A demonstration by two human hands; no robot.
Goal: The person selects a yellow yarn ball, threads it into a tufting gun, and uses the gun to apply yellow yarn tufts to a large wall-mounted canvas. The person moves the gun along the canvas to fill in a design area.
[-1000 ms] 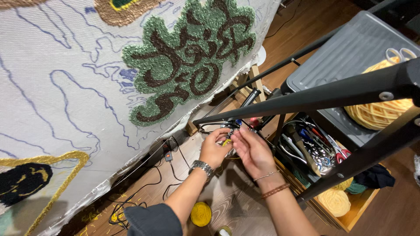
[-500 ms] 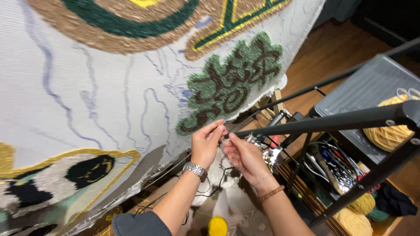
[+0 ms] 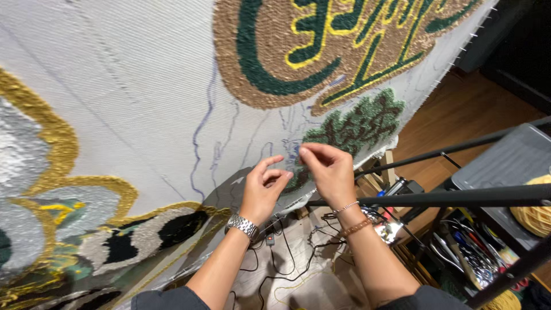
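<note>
My left hand (image 3: pixel 263 186), with a silver watch (image 3: pixel 242 225) on its wrist, is raised in front of a white tufting cloth (image 3: pixel 143 115), fingers loosely curled. My right hand (image 3: pixel 326 169), with bead bracelets (image 3: pixel 353 227) on the wrist, is just to its right; thumb and forefinger are pinched together near the cloth. Anything held between the hands is too thin to see. Right behind the hands lies a green and dark brown tufted patch (image 3: pixel 359 123). Above it is a large brown, green and yellow tufted motif (image 3: pixel 275 69).
A black metal bar (image 3: pixel 436 198) crosses under my right wrist. At right are a grey lidded bin (image 3: pixel 511 161), a yellow yarn cone (image 3: pixel 534 215) and a low shelf of tools (image 3: pixel 465 252). Black cables (image 3: pixel 287 258) trail over the floor below the cloth.
Both hands rose from the tool shelf to the cloth beside the green patch. The view has moved up and closer to the cloth.
</note>
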